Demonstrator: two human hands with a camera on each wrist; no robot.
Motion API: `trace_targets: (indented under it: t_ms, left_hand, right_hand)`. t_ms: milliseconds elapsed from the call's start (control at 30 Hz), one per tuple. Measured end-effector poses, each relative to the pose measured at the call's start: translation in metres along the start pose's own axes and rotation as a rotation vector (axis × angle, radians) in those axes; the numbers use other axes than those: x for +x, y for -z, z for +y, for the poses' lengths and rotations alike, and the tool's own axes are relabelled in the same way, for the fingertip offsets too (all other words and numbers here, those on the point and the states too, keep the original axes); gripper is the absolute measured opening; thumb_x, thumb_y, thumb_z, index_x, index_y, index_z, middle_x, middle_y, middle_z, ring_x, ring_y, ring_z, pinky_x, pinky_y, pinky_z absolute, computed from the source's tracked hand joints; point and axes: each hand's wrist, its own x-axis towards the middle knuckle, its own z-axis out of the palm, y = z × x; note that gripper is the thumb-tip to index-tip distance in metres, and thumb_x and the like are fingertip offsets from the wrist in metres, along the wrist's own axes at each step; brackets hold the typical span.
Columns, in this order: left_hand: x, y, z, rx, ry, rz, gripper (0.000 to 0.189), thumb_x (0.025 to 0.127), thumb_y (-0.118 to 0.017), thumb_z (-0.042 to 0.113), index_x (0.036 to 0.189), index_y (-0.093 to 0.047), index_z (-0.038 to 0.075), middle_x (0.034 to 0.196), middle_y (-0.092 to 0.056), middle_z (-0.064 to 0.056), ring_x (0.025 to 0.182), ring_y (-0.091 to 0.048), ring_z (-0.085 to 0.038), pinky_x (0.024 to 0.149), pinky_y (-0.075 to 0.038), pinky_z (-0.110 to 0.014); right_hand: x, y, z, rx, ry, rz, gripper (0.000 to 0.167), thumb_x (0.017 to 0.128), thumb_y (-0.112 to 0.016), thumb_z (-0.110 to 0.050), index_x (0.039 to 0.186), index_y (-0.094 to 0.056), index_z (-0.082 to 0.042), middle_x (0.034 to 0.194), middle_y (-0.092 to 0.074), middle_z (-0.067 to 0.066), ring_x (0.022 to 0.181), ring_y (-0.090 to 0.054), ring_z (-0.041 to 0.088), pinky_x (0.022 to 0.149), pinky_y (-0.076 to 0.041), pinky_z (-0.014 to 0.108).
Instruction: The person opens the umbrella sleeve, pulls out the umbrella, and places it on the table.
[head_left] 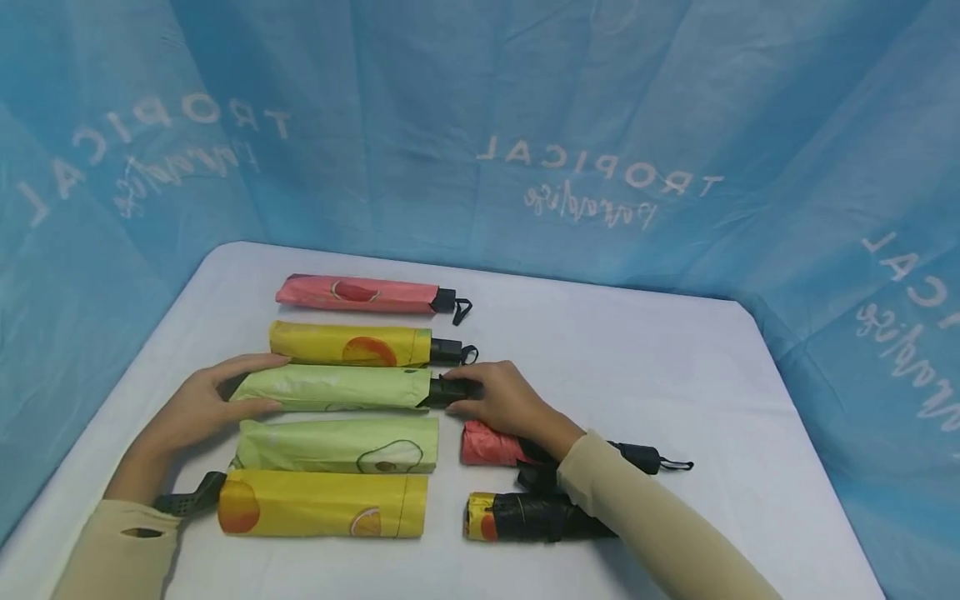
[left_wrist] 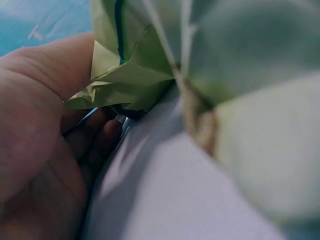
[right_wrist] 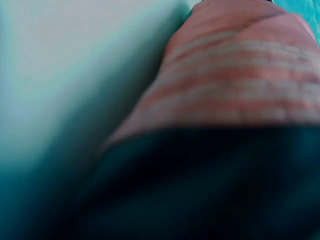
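Observation:
A folded light green umbrella lies across the white table in the head view. My left hand holds its left end, fingers on the far side and thumb on the near side. At the other end, my right hand grips the black handle between thumb and fingers. The left wrist view shows a green fabric end against the left hand. In the right wrist view, pink fabric and a dark blurred shape fill most of the picture; the right hand cannot be made out there.
Beyond lie a yellow umbrella and a pink one. Nearer are an avocado-print green cover and a yellow cover. Under the right forearm lie a red umbrella and a black-and-yellow one. Blue curtains surround the table.

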Motion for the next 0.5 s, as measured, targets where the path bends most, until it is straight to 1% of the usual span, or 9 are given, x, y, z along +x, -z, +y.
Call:
trace_targets:
  t_ms: [133,267,400,500]
  left_hand:
    - [-0.004,-0.005,0.000,-0.009,-0.004,-0.008,0.062,0.087,-0.084,0.027,0.145,-0.059,0.028,0.147,-0.054,0.009,0.132,-0.036,0.010,0.109,-0.034,-0.067]
    - [-0.003,-0.006,0.001,-0.010,-0.003,0.015,0.062,0.086,-0.086,0.026,0.142,-0.061,0.027,0.145,-0.055,0.009,0.130,-0.036,0.013,0.110,-0.033,-0.066]
    - [-0.003,-0.005,0.001,0.003,-0.010,0.016,0.061,0.086,-0.085,0.028,0.143,-0.061,0.028,0.145,-0.054,0.009,0.131,-0.035,0.012,0.110,-0.032,-0.068]
    - [-0.002,-0.002,0.001,0.012,-0.023,0.009,0.061,0.088,-0.083,0.030,0.144,-0.060,0.027,0.148,-0.052,0.007,0.133,-0.035,0.008,0.109,-0.031,-0.071]
  right_hand:
    - [-0.008,0.001,0.004,0.006,-0.015,-0.011,0.045,0.089,-0.083,-0.032,0.131,-0.071,-0.019,0.125,-0.071,-0.003,0.118,-0.064,0.013,0.100,-0.054,0.036]
    - [-0.010,0.003,0.007,0.009,-0.017,-0.007,0.046,0.089,-0.082,-0.031,0.132,-0.070,-0.019,0.126,-0.071,-0.002,0.118,-0.064,0.013,0.099,-0.055,0.036]
    - [-0.011,0.007,0.011,-0.008,-0.017,-0.003,0.047,0.088,-0.083,-0.031,0.132,-0.071,-0.019,0.126,-0.071,-0.002,0.118,-0.064,0.013,0.100,-0.054,0.036]
    - [-0.013,0.009,0.015,-0.023,-0.013,0.005,0.047,0.089,-0.083,-0.032,0.132,-0.071,-0.019,0.127,-0.071,-0.002,0.120,-0.063,0.014,0.102,-0.053,0.036]
